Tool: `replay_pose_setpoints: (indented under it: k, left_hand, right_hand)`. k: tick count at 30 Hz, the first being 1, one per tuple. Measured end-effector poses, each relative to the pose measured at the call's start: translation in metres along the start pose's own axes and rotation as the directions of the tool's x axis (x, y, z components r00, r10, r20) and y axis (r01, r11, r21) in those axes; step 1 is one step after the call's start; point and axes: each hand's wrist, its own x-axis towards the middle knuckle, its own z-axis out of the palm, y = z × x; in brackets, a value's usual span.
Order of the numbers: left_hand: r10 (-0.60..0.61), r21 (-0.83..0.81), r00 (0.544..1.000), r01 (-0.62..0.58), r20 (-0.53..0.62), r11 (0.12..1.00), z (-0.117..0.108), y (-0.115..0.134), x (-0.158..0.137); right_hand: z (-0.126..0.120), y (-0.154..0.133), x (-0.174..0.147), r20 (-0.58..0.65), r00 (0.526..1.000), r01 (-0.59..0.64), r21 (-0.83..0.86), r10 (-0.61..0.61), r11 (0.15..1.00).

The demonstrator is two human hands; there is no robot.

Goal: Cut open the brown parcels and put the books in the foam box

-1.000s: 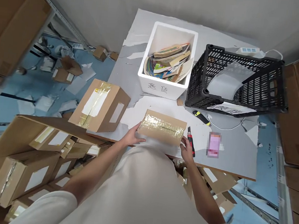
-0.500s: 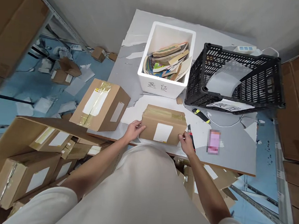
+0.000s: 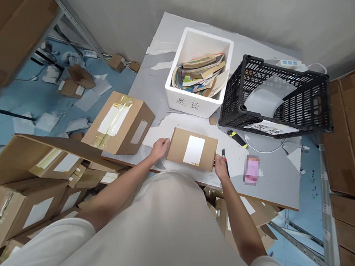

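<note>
A small brown cardboard box (image 3: 178,145) lies near the table's front edge, its white-labelled face turned upward. My left hand (image 3: 160,149) is closed against its left end, with the fingertips partly hidden. At the opposite end, my right hand (image 3: 221,166) grips the box's right side. Just beyond the right hand lies a red and black utility knife (image 3: 224,155). A larger taped cardboard box (image 3: 134,134) stands to the left of the left hand.
Behind are a white foam box (image 3: 194,106) of books and a black plastic crate (image 3: 235,92) with a paper sheet. A yellow and black cutter (image 3: 238,139) and a blurred pink item (image 3: 251,170) lie on the table (image 3: 272,187). Packed cartons (image 3: 31,201) sit lower left.
The small box has been tipped so its labelled side, which faced me, now points up and its taped side is out of sight. Both hands stay at its ends.
</note>
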Motion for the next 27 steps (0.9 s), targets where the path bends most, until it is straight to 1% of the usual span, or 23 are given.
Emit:
replay_pose_setpoints:
  k: [2, 5, 8, 11, 14, 16, 18, 21, 24, 27]
  left_hand:
    - [-0.012, -0.040, 1.000, 0.012, 0.016, 0.999, -0.003, -0.015, -0.007]
    - [-0.004, -0.087, 0.993, 0.014, 0.119, 0.996, -0.004, -0.034, -0.022]
    - [0.084, -0.179, 0.964, -0.039, 0.251, 0.983, 0.001, -0.042, -0.037]
    - [0.159, -0.297, 0.936, -0.063, 0.314, 0.953, 0.010, -0.041, -0.045]
    - [0.153, -0.344, 0.938, -0.038, 0.313, 0.938, 0.012, -0.034, -0.046]
    - [0.151, -0.349, 0.943, -0.040, 0.296, 0.936, 0.007, -0.024, -0.045]
    - [0.144, -0.326, 0.953, -0.051, 0.268, 0.944, -0.003, -0.011, -0.044]
    - [0.116, -0.183, 0.970, -0.077, 0.213, 0.980, -0.019, 0.013, -0.040]
    - [0.080, 0.022, 0.986, -0.084, 0.143, 0.996, -0.025, 0.033, -0.034]
    - [0.051, 0.095, 0.996, -0.059, 0.079, 0.994, -0.019, 0.043, -0.025]
  right_hand:
    - [0.000, 0.013, -0.009, 0.000, 1.000, -0.022, 0.045, 0.022, 0.999]
    - [0.003, 0.029, -0.025, 0.063, 0.998, -0.011, 0.072, 0.007, 0.997]
    - [0.010, 0.032, -0.038, 0.171, 0.984, 0.041, 0.079, -0.054, 0.996]
    - [0.017, 0.025, -0.046, 0.183, 0.981, 0.051, 0.103, -0.070, 0.993]
    - [0.018, 0.016, -0.048, 0.173, 0.984, 0.021, 0.163, -0.049, 0.986]
    - [0.012, 0.009, -0.047, 0.176, 0.983, 0.023, 0.172, -0.054, 0.985]
    - [0.002, 0.000, -0.044, 0.155, 0.985, 0.057, 0.104, -0.072, 0.993]
    - [-0.015, -0.020, -0.037, 0.103, 0.990, 0.104, -0.116, -0.092, 0.988]
    - [-0.021, -0.040, -0.029, 0.062, 0.997, 0.071, -0.301, -0.055, 0.951]
    - [-0.018, -0.051, -0.018, 0.029, 1.000, 0.007, -0.349, 0.003, 0.937]
